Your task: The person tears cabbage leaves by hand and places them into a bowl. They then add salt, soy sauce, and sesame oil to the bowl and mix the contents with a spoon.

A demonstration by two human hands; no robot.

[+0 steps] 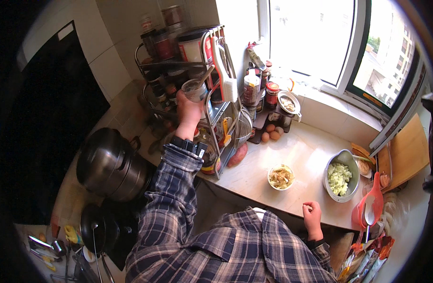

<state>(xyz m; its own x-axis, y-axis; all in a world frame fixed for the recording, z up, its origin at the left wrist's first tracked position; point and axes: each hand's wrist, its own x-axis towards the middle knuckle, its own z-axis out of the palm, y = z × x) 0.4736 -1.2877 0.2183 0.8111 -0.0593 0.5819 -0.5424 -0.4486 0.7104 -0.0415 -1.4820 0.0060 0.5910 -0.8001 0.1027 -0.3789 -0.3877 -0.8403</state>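
Observation:
My left hand (189, 113) reaches to the metal spice rack (210, 122) and grips a clear jar (194, 91). A spoon or stick handle (206, 75) leans out of the jar's mouth. The jar is level with the middle shelf. My right hand (312, 214) hovers by the counter's front edge, fingers curled in and nothing visible in them. Nearest to it are a small bowl (282, 188) of pale brown and yellowish shredded food (281, 176) and a grey colander-like basket (355, 189) of chopped light-green vegetable (338, 178).
Beside the rack stand bottles, a red-lidded jar (271, 94), a white strainer (289, 102), several eggs (274, 135) and a sweet potato (238, 155). A stacked steel pot (106, 166) is at the left. At right are a red plastic colander (372, 198) and a wooden board (406, 152).

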